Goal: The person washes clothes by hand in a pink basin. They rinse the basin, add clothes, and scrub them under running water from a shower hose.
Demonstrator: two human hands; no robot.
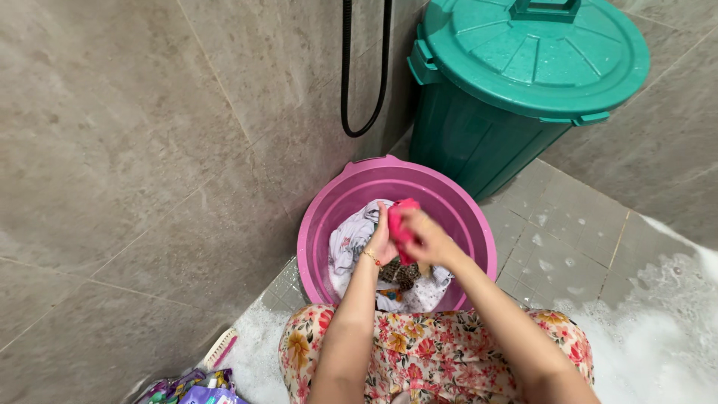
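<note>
Pink cloth [402, 224]: bunched between our left hand [383, 241] and right hand [428, 238], both grips clenched on it, above the pink basin [321, 224]. Long axis roughly vertical, top end pointing toward the far rim. Risk, as we judge it: wet soapy fabric could slip; foam [658, 337] makes the floor slick

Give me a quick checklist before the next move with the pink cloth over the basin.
1. Both hands on the pink cloth: ok, left hand and right hand grip it.
2. Cloth held over the pink basin: ok.
3. Room in the basin: cannot tell, the white laundry covers the bottom.
4. Green bin lid shut: ok.
5. Footing: not ok, foam lies on the wet floor tiles.
</note>
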